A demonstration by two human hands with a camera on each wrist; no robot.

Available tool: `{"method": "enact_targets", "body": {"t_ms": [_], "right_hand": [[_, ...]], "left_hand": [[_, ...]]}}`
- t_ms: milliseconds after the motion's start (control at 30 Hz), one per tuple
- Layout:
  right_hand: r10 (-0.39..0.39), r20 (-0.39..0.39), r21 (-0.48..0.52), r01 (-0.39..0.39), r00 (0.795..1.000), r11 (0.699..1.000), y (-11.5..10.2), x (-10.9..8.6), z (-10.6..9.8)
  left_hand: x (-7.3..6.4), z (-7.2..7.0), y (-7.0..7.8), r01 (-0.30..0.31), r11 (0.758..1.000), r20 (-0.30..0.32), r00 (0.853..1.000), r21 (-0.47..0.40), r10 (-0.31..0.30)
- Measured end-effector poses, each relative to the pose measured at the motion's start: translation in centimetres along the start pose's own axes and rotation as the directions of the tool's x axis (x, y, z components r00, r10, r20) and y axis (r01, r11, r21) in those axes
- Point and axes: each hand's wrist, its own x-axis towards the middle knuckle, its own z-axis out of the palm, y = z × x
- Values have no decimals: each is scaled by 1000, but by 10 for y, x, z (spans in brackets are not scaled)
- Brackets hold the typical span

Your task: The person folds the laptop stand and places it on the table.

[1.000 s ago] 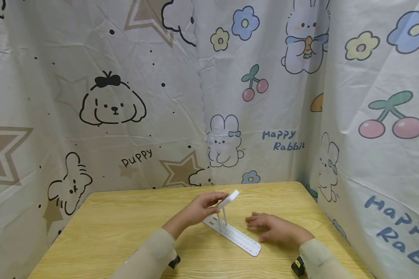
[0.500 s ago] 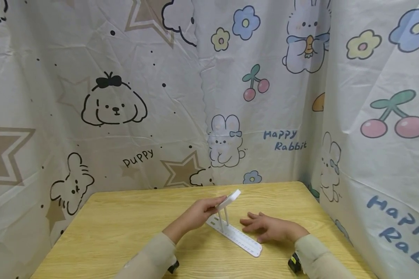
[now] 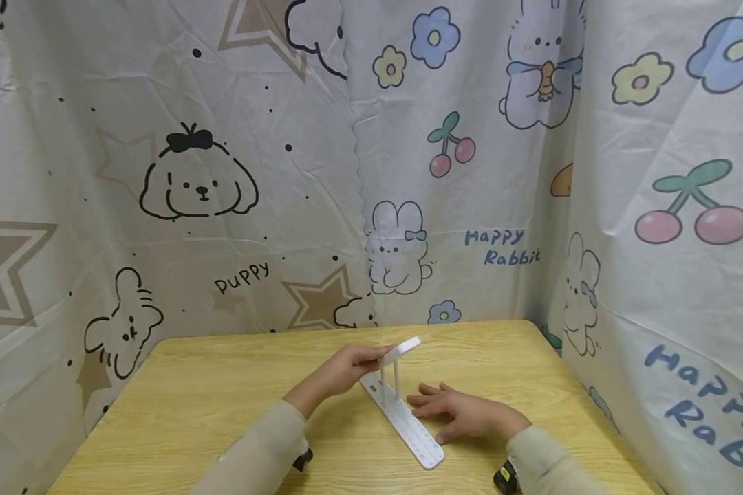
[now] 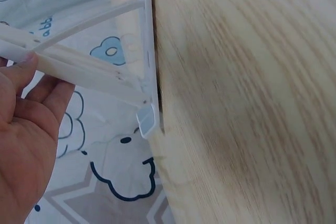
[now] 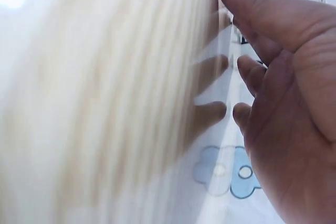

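A white folding stand [image 3: 407,427] rests on the table, its long slotted base slanting toward the person. Two thin struts [image 3: 397,379] rise from the base to a tilted upper plate [image 3: 404,348]. My left hand [image 3: 339,375] pinches that plate at its left end, and the left wrist view shows the thumb on top of the plate [image 4: 86,76] with fingers beneath. My right hand [image 3: 467,414] lies low beside the base's right edge, fingers spread and slightly bent, thumb close to its near end. In the right wrist view, the right hand's fingertips [image 5: 244,111] are just over the tabletop.
The wood-grain table [image 3: 223,399] carries the stand and runs to a back edge against a printed curtain [image 3: 309,172]. Another curtain side [image 3: 669,289] borders the right. Small black wrist devices [image 3: 505,477] sit under both sleeves.
The near end of the stand's base has swung left, so it points more straight toward the person. My right hand has moved left along with it; the left keeps its pinch on the plate.
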Motion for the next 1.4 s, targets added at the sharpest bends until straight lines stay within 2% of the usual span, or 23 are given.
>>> {"method": "enact_targets", "body": {"t_ms": [233,667,833,1067,1300,1400], "right_hand": [[-17,-20,-39,16,1000,999,-10,8,9],[-19,-61,-105,12,998,994,-20,18,19],[-4,-86,-125,-7,996,992,-26,24,24],[11,-136,-123,-28,991,992,-33,33,34],[53,-177,-149,-80,983,986,-44,41,40],[68,-190,-168,-100,979,981,-49,45,43]], "left_hand": [[-3,-3,-10,41,996,26,999,-83,-39],[-14,-6,-8,54,977,-2,998,-206,-56],[-15,-10,-9,50,977,-8,999,-205,-53],[-17,-17,-11,93,976,-5,995,-196,-96],[-17,-23,-14,54,974,17,999,-221,-51],[-18,-26,-17,58,968,28,998,-242,-53]]}}
